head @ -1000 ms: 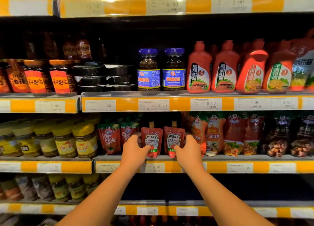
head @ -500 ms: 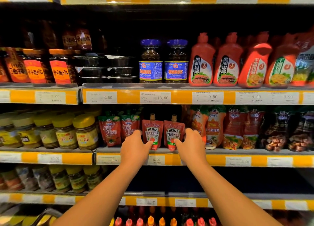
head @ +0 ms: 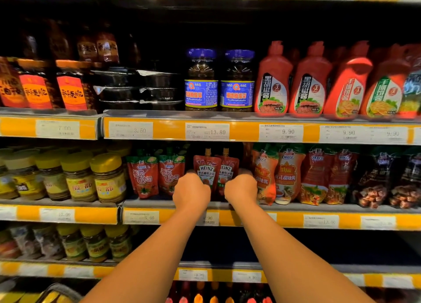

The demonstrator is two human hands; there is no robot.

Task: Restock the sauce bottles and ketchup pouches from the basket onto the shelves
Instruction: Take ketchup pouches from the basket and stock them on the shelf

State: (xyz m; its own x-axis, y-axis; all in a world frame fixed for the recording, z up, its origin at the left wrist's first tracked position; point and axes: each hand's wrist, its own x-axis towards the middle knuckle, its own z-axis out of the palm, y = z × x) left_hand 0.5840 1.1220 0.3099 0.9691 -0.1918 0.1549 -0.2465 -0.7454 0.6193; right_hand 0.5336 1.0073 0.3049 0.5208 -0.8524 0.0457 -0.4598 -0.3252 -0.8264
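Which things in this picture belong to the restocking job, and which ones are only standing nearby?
Job:
- left Heinz pouch, at the left hand
- right Heinz pouch, at the right hand
- middle shelf

Only nearby:
- yellow-lidded jars
- blue-lidded jars
- red squeeze bottles
- green-topped pouches
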